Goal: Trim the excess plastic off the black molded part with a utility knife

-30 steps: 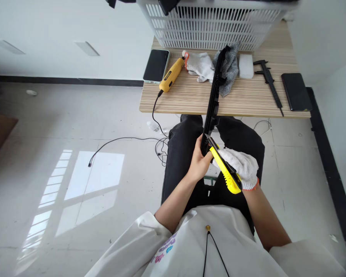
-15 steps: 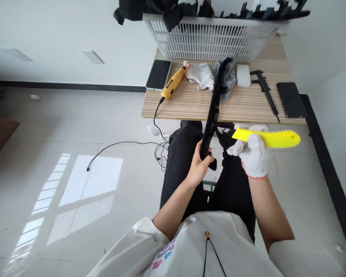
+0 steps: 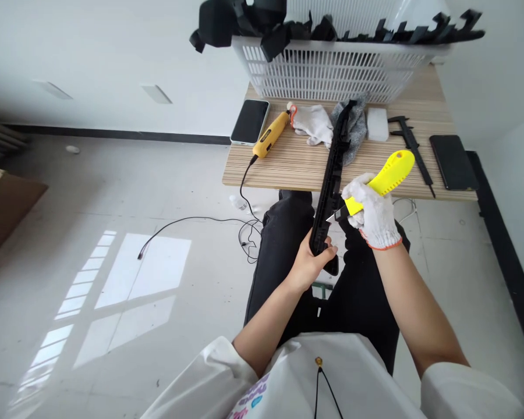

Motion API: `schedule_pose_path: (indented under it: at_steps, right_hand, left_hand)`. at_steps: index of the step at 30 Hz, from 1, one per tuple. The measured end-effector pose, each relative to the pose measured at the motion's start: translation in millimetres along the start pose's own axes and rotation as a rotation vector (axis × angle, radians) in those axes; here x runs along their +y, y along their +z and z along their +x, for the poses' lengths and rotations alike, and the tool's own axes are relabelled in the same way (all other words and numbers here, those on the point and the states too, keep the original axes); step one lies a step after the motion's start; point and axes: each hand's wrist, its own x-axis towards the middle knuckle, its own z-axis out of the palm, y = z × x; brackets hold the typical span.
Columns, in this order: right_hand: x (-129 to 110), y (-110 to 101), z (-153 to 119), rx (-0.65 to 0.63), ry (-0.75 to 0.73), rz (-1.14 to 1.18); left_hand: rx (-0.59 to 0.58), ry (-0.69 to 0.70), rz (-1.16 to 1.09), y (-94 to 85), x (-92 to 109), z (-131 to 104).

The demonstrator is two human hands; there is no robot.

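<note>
My bare left hand is closed around the lower end of a long black plastic part. The part slants up and away from me, its far end over the grey cloth on the table. In a white knitted glove, my right hand grips a yellow-handled utility knife. The knife's handle points up and to the right. Its short silver blade points down-left at the right side of the black part, just above my left hand; whether it touches, I cannot tell.
On the table lie a phone, a yellow rotary tool with cord, a white glove, a grey cloth, a white block, calipers and a dark phone. Behind stands a white basket of black parts.
My right hand has turned the knife and brought it left, from a level hold beside the black part to blade-down against its side. The view has shifted slightly.
</note>
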Motion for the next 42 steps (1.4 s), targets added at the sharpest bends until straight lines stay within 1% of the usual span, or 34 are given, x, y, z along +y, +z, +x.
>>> schedule_pose_path:
  at_steps: [3,8,13,17,28,36,42]
  right_hand:
    - [7,5,3,0.052,-0.03,0.038]
    - [19,15,9,0.054,-0.069,0.052]
    - [26,16,13,0.097,-0.1,0.121]
    - [27,16,14,0.1,-0.11,0.131]
    - [19,18,2,0.067,-0.009,-0.007]
    - [20,18,3,0.039,-0.003,-0.052]
    - [20,20,5,0.084,0.079,-0.032]
  left_hand:
    - [0.013,0.007,0.0,0.3,1,0]
    - [0.023,0.013,-0.011,1.0,-1,1]
    - [0.039,0.002,-0.034,1.4,-1,0]
    - [0.039,-0.012,-0.05,1.6,2,0]
    - [0.037,-0.029,-0.057,0.5,5,0]
    - [0.015,-0.054,-0.09,-1.2,6,-1]
    - [0.021,-0.056,-0.11,-1.0,7,-2]
